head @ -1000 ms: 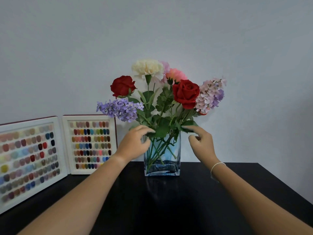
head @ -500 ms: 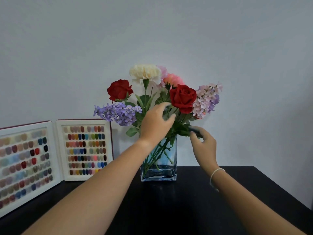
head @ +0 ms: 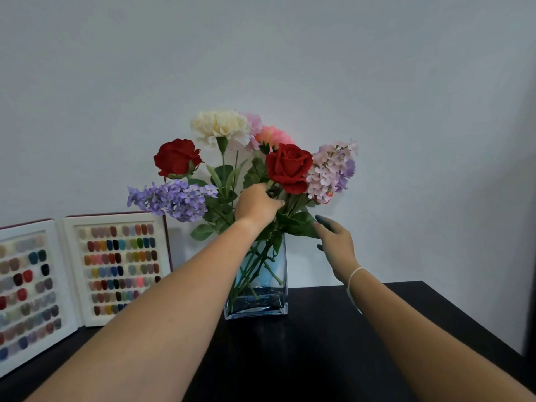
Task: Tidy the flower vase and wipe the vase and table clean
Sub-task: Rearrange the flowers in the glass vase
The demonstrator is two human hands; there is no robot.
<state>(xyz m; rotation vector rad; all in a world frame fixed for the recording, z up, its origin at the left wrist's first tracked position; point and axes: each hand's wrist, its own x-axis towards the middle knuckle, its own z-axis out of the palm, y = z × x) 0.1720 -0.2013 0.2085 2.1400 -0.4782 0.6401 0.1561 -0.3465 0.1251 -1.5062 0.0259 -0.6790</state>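
Since a second ago the left hand (head: 256, 203) has climbed from the vase rim up into the bouquet, and the right one let go of its leaf and opened up.

Far left, two nail colour swatch boards (head: 116, 268) lean on the wall. Next over, a purple lilac sprig (head: 174, 197) droops out sideways with a red rose (head: 177, 158) above it and a cream carnation (head: 220, 126) on top. Left hand's fingers are curled shut around the stems right under the second red rose (head: 290, 167). Below that, the square glass vase (head: 258, 303) sits on the black table (head: 319, 358), back near the wall, stems crossing inside. Right hand (head: 336, 243) is loosely open, holding nothing, fingertips just touching a green leaf (head: 301, 224) by the vase's rim. White bracelet (head: 355, 275) on that wrist, pale pink hydrangea-ish cluster (head: 330, 169) above.
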